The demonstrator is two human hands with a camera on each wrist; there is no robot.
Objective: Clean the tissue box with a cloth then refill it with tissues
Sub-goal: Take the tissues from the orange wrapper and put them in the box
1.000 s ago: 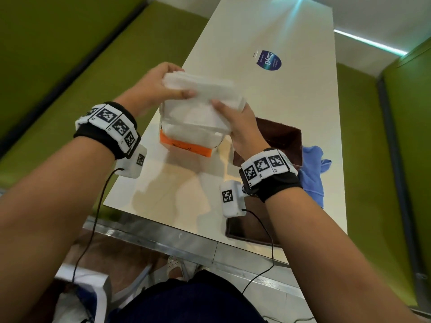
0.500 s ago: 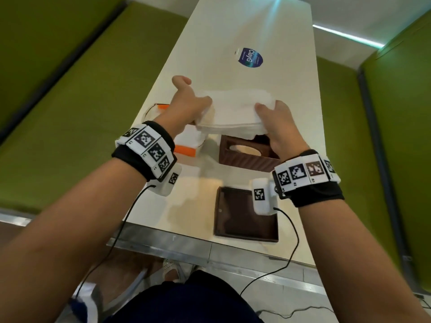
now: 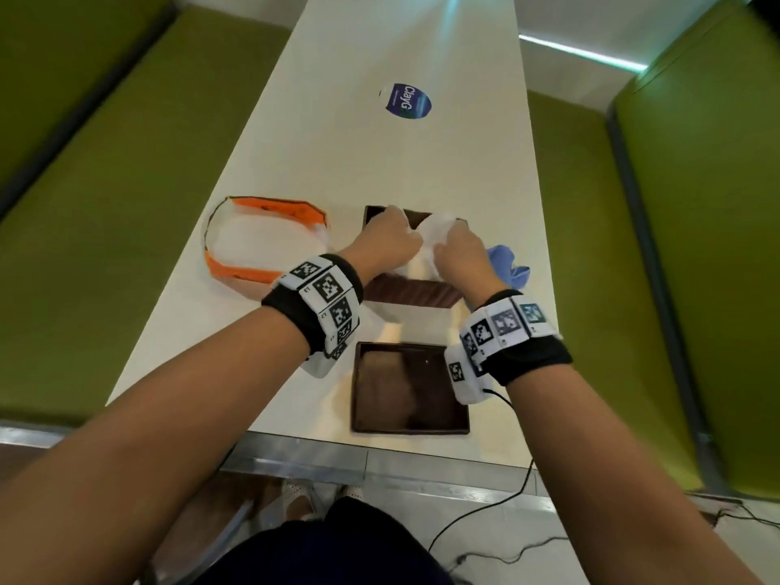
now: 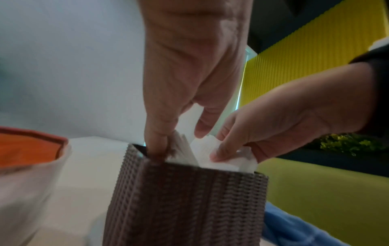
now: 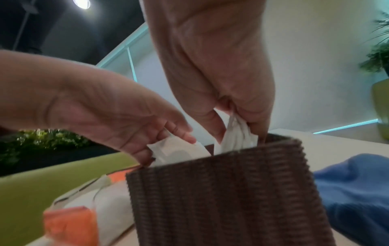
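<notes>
The brown woven tissue box point(image 3: 411, 291) stands open-topped in the middle of the table. A white stack of tissues point(image 3: 439, 230) sits bent in its opening, partly sunk inside. My left hand point(image 3: 390, 240) grips the stack's left end, its fingertips point(image 4: 157, 143) inside the box's rim. At the right end, my right hand point(image 3: 453, 249) pinches the tissues point(image 5: 238, 138) between thumb and fingers. The wrist views show the box point(image 4: 189, 199) point(image 5: 221, 191) close up, with folded tissues point(image 4: 210, 154) sticking out above the rim. The blue cloth point(image 3: 508, 263) lies just right of the box.
The box's flat brown lid point(image 3: 409, 386) lies near the table's front edge, under my wrists. An emptied white and orange tissue wrapper point(image 3: 261, 242) lies left of the box. A blue sticker point(image 3: 407, 101) marks the far tabletop point(image 3: 380, 162). Green benches flank the table.
Both hands lifted the tissue stack out of the wrapper, carried it right over the brown box and lowered it into the opening. The wrapper now lies collapsed on the left.
</notes>
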